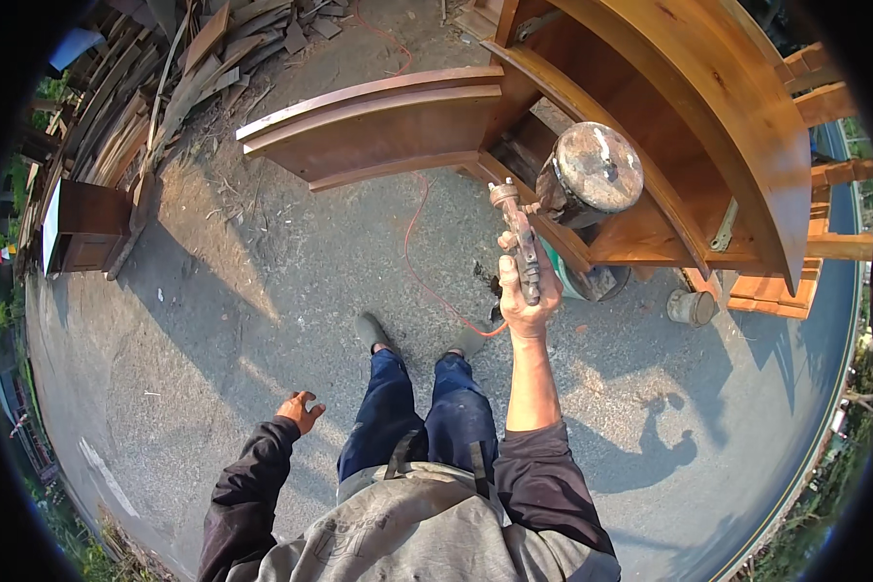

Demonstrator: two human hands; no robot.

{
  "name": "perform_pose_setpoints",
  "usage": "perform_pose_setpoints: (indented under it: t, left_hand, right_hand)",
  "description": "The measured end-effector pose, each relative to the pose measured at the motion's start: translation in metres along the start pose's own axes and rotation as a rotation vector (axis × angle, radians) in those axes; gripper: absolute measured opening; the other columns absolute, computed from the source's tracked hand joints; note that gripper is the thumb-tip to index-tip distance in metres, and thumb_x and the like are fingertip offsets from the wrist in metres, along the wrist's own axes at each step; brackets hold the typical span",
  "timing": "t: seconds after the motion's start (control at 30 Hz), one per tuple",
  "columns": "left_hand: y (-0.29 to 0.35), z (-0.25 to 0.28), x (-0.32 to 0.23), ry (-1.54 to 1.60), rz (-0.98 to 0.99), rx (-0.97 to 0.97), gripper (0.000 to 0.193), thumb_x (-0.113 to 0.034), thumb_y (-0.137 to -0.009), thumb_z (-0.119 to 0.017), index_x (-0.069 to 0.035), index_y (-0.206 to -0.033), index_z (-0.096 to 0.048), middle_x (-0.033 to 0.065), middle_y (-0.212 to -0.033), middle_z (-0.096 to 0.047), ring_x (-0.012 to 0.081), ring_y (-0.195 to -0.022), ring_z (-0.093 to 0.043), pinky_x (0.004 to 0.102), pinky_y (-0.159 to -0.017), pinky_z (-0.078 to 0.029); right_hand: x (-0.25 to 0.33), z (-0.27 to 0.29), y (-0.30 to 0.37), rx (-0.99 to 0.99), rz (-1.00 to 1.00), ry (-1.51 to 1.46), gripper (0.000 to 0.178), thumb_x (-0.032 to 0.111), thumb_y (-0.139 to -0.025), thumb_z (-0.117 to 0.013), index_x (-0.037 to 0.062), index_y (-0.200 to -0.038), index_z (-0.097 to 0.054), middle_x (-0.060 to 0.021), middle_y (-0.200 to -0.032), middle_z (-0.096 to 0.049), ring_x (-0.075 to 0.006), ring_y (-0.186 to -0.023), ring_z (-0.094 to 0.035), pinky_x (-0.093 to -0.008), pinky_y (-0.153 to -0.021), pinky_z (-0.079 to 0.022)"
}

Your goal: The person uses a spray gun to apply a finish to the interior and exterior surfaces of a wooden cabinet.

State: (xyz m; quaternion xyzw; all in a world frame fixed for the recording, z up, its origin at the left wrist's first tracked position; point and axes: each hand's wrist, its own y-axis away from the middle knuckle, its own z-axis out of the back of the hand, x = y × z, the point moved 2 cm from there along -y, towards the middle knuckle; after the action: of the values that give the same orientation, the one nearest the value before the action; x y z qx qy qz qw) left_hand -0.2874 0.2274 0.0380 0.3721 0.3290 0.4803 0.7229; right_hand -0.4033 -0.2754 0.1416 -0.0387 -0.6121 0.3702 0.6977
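Head view: right hand (pixel 531 303)'s wrapped around the spray gun (pixel 520 242)'s rear end, empty left hand (pixel 302 412)'s hanging loosely curled, and that pot (pixel 601 167) past the right fingers probably makes it front-heavy, so grip firmly.

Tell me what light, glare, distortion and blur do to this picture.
Head view throughout: hard sunlight throws the person's shadow onto the ground at lower right; glare nearly whitens the left face of the box; fisheye distortion bows the cabinet, and the corners fall to black; the spray gun in the right hand shows no obvious blur.
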Motion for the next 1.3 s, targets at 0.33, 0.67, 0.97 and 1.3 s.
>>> perform_pose_setpoints:
  t: [0.33, 0.67, 0.97, 1.3]
  left_hand:
    - [-0.044, 0.026, 0.072, -0.003, 0.013, -0.107, 0.043, -0.042, -0.093, -0.066, -0.009, -0.119, -0.068, 0.0202, -0.125, -0.064, 0.0398, -0.113, -0.063, 0.047, -0.095, -0.051]
    - [-0.075, 0.018, 0.102, 0.011, -0.02, -0.129, 0.038, -0.04, -0.092, -0.067, -0.008, -0.112, -0.071, 0.0208, -0.114, -0.069, 0.0407, -0.108, -0.065, 0.0474, -0.093, -0.052]
    - [-0.074, 0.011, 0.11, -0.006, 0.064, -0.035, 0.041, -0.046, -0.091, -0.066, -0.01, -0.111, -0.072, 0.0219, -0.114, -0.07, 0.0403, -0.109, -0.065, 0.0473, -0.095, -0.051]
    - [-0.091, 0.059, 0.103, -0.047, -0.06, -0.18, 0.039, -0.043, -0.09, -0.064, -0.009, -0.108, -0.071, 0.0227, -0.107, -0.07, 0.0424, -0.104, -0.066, 0.0482, -0.091, -0.053]
  right_hand:
    - [-0.049, -0.068, 0.008, -0.24, 0.002, 0.177, 0.039, 0.015, -0.095, -0.069, -0.0082, -0.123, -0.056, -0.0164, -0.098, -0.072, -0.0257, -0.083, -0.072, -0.0371, -0.074, -0.059]
    - [-0.103, -0.096, 0.059, -0.187, -0.13, 0.203, 0.038, 0.014, -0.095, -0.067, -0.0068, -0.125, -0.057, -0.0193, -0.105, -0.071, -0.0291, -0.091, -0.073, -0.0396, -0.079, -0.058]
    - [-0.1, -0.095, 0.096, -0.175, -0.324, 0.228, 0.036, 0.014, -0.094, -0.067, -0.0027, -0.125, -0.059, -0.0204, -0.108, -0.07, -0.0325, -0.094, -0.071, -0.041, -0.082, -0.057]
    - [0.005, -0.081, 0.042, -0.311, -0.128, 0.102, 0.041, 0.009, -0.093, -0.068, -0.0058, -0.128, -0.053, -0.0171, -0.099, -0.072, -0.0241, -0.088, -0.073, -0.0358, -0.078, -0.059]
